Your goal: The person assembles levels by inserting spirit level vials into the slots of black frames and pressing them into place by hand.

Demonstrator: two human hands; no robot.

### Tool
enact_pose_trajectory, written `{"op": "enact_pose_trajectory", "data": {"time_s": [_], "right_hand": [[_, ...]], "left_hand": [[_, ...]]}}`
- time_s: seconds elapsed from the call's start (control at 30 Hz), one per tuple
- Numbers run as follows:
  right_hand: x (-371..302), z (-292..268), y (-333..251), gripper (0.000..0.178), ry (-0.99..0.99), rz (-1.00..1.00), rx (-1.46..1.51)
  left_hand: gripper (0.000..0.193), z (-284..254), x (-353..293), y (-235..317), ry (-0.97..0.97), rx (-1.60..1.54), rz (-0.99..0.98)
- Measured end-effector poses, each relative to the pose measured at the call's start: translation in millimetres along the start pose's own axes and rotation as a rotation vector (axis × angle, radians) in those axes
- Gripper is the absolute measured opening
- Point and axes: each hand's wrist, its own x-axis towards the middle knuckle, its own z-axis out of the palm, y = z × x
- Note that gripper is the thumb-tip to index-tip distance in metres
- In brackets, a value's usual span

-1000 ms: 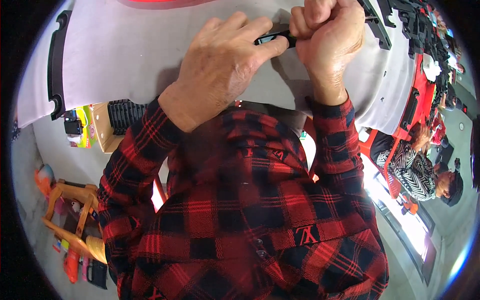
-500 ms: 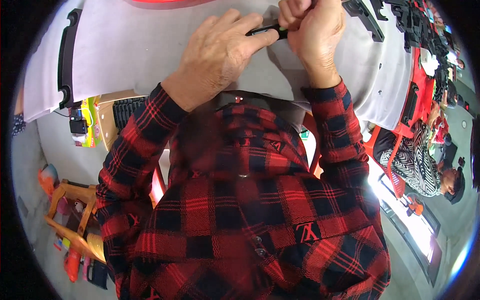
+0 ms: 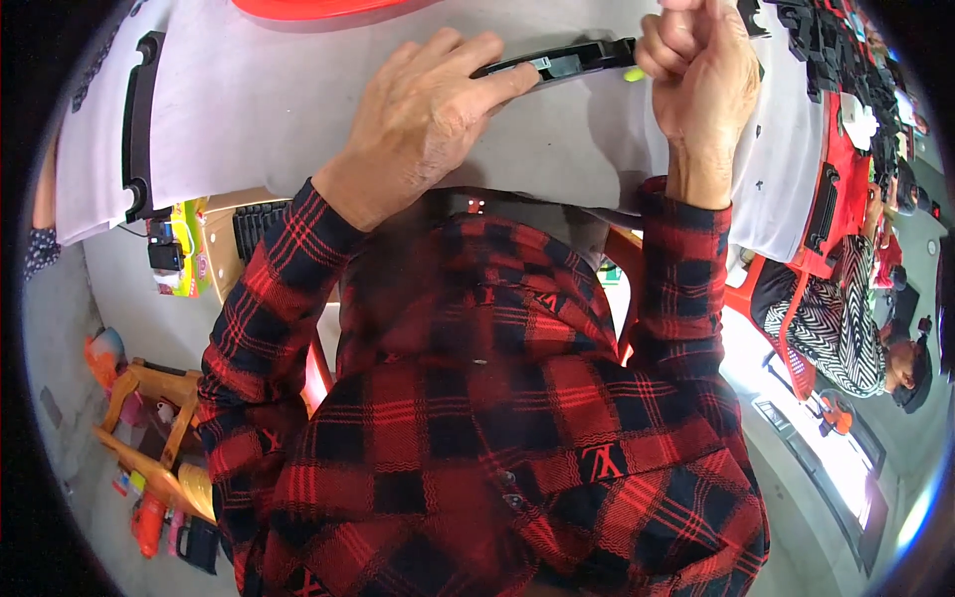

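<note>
My left hand (image 3: 423,124) is closed on one end of a long, narrow black plastic part (image 3: 577,62). The thumb and fingers pinch the part, and a small pale patch shows beside the thumb. The part's other end reaches toward my right hand (image 3: 701,85), which is raised a little to the right with its fingers curled. What those fingers hold, if anything, is hidden. Just below the part's right end, near the right fingers, is a small yellow-green spot (image 3: 635,74) that I cannot identify.
A red rim (image 3: 318,8) shows at the table's far side. A long black bracket (image 3: 141,124) lies at the left on the pale tabletop (image 3: 259,95). Many black parts (image 3: 816,45) are heaped at the far right. Another person (image 3: 846,318) sits to the right, beside a red chair.
My right hand has moved right, off the black part, uncovering more of its length. My left hand keeps its hold and has shifted slightly left.
</note>
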Motion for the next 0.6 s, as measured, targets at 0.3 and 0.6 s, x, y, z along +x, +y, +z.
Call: {"op": "enact_pose_trajectory", "data": {"time_s": [0.3,0.6], "right_hand": [[32.0,-52.6,12.6,0.038,0.050,-0.071,-0.811],[23.8,-48.6,29.0,0.021,-0.084,-0.117,-0.761]], "left_hand": [[0.037,1.6,0.4,0.4,0.003,0.064,0.010],[0.037,3.0,-0.7,0.1,0.040,0.002,0.020]]}}
